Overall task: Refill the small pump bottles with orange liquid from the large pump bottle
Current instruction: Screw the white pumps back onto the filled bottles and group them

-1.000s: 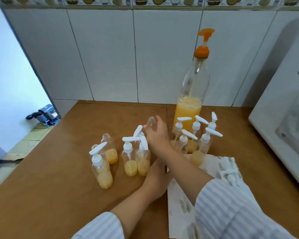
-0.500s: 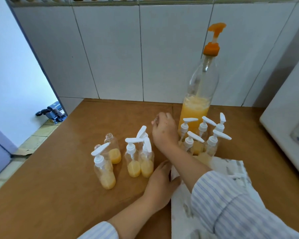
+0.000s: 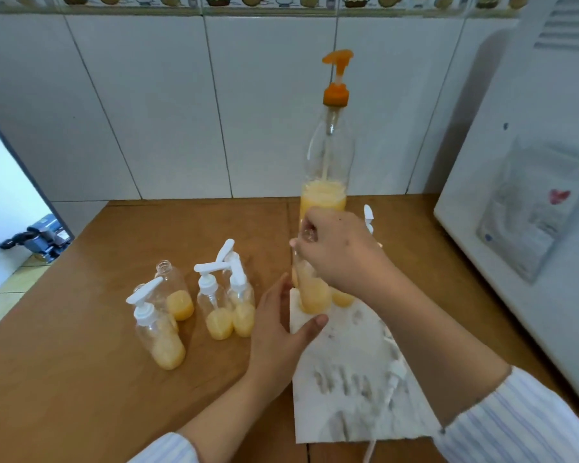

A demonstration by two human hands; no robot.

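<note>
Right hand [image 3: 340, 252] grips a small bottle [image 3: 311, 290] (neck hidden); left hand [image 3: 278, 332] relaxed.

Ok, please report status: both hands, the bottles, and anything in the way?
Right hand grips small bottle over paper towel. Left hand open beside it. Large pump bottle behind, partly full. Nothing blocking.

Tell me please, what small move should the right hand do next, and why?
Probably set the small bottle down on the white cloth below the orange pump. The right hand grips its open neck, and the left hand waits open beside it.
</note>
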